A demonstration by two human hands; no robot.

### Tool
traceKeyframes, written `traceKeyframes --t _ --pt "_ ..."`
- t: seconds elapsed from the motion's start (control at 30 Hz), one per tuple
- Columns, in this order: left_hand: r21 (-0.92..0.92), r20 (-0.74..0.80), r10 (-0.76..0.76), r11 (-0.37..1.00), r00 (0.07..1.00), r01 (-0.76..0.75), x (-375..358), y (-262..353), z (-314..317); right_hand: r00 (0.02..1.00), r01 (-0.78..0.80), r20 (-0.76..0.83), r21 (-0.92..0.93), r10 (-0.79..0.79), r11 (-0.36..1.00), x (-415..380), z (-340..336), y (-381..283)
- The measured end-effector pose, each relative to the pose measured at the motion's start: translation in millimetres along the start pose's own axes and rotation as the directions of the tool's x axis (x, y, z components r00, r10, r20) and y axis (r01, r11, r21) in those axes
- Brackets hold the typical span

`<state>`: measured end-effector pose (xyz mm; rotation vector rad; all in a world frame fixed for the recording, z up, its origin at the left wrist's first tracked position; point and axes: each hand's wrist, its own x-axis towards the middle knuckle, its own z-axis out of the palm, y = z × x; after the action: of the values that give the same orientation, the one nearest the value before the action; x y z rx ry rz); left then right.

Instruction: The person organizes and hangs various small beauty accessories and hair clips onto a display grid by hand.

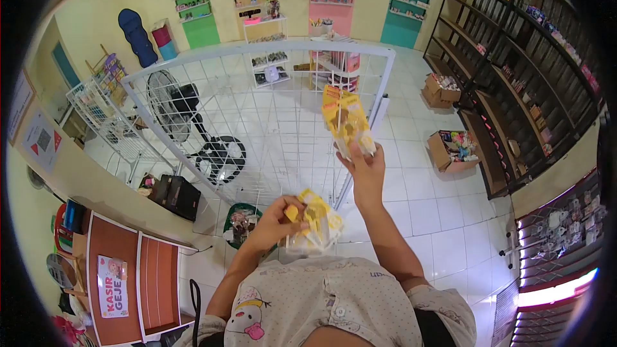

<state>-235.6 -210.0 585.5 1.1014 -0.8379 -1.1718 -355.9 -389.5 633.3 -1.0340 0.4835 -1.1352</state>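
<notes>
My right hand (pixel 364 162) is raised to the right side of a white wire grid rack (pixel 270 115). Its fingers close on the lower end of yellow blister-type packs (pixel 346 119), which are up against the grid and seem to hang from it. Whether a hook carries them is too small to tell. Close to my body, my left hand (pixel 277 222) grips several more yellow-and-clear packs (pixel 315 222), fanned and slightly blurred. What is printed on the packs cannot be read.
Behind the grid stands a black floor fan (pixel 193 106). A green basket (pixel 241 204) of packets sits at its foot. Filled cardboard boxes (pixel 453 151) are on the right, by dark shelves (pixel 514 58). A wooden counter (pixel 157 276) is at the lower left.
</notes>
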Motion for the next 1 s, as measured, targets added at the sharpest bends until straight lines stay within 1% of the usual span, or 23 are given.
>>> traceKeyframes --t 0.03,0.07,0.1,0.17,0.23,0.3,0.37,0.43,0.47,0.57,0.6,0.67,0.7,0.77,0.8,0.87,0.9,0.97,1.0 --pt "-0.007 -0.050 0.020 1.000 0.999 -0.021 4 5 1 0.998 -0.056 -0.017 -0.004 0.055 0.998 6 -3 5" --pt "0.019 -0.111 0.072 0.997 0.991 -0.071 8 9 5 0.993 -0.112 -0.034 -0.005 0.112 0.994 12 -7 10" --pt "0.035 -0.135 0.105 0.994 0.985 -0.101 12 16 7 0.985 -0.167 -0.047 -0.004 0.166 0.986 14 -11 12" --pt "0.066 -0.186 0.169 0.985 0.968 -0.159 17 27 12 0.962 -0.273 -0.005 -0.006 0.273 0.962 1 -16 6" --pt "0.150 -0.179 0.277 0.956 0.944 -0.252 24 27 11 0.914 -0.404 0.017 -0.037 0.405 0.914 -15 -23 6" --pt "0.213 -0.151 0.368 0.919 0.918 -0.333 28 30 13 0.889 -0.403 0.158 -0.175 0.430 0.898 -26 -30 8" --pt "0.166 -0.109 0.307 0.944 0.946 -0.287 28 37 13 0.830 -0.392 0.302 -0.281 0.469 0.876 -32 -34 0" --pt "0.114 -0.073 0.250 0.964 0.966 -0.241 27 42 14 0.806 -0.338 0.387 -0.320 0.448 0.885 -30 -39 -19" --pt "0.090 -0.078 0.230 0.971 0.970 -0.223 28 40 13 0.792 -0.303 0.431 -0.338 0.433 0.891 -28 -40 -25" --pt "0.082 -0.184 0.275 0.961 0.944 -0.265 31 31 15 0.755 -0.187 0.524 -0.403 0.394 0.896 -33 -38 -28" --pt "0.099 -0.195 0.288 0.957 0.938 -0.273 33 29 16 0.764 -0.202 0.495 -0.425 0.414 0.882 -39 -33 -26" --pt "0.135 -0.218 0.311 0.948 0.925 -0.287 34 25 18 0.810 -0.249 0.408 -0.411 0.422 0.877 -43 -21 -24" --pt "0.120 -0.180 0.328 0.943 0.927 -0.311 34 23 18 0.829 -0.274 0.362 -0.403 0.427 0.873 -45 -19 -24" --pt "0.088 -0.101 0.370 0.928 0.924 -0.362 36 21 16 0.828 -0.306 0.345 -0.384 0.443 0.871 -45 -18 -22" --pt "0.063 -0.116 0.380 0.925 0.918 -0.375 35 26 20 0.826 -0.322 0.338 -0.374 0.451 0.870 -45 -18 -20" --pt "0.013 -0.153 0.390 0.919 0.908 -0.393 30 36 28 0.869 -0.264 0.346 -0.278 0.353 0.924 -47 -16 -15" --pt "0.028 -0.166 0.367 0.930 0.915 -0.367 27 36 25 0.888 -0.237 0.344 -0.229 0.306 0.944 -50 -16 -12" --pt "0.059 -0.192 0.319 0.948 0.928 -0.314 24 37 17 0.885 -0.050 0.435 -0.260 0.164 0.964 -53 -27 -8" --pt "0.013 -0.246 0.355 0.932 0.902 -0.363 25 36 19 0.871 0.050 0.483 -0.268 0.090 0.962 -53 -29 -9"
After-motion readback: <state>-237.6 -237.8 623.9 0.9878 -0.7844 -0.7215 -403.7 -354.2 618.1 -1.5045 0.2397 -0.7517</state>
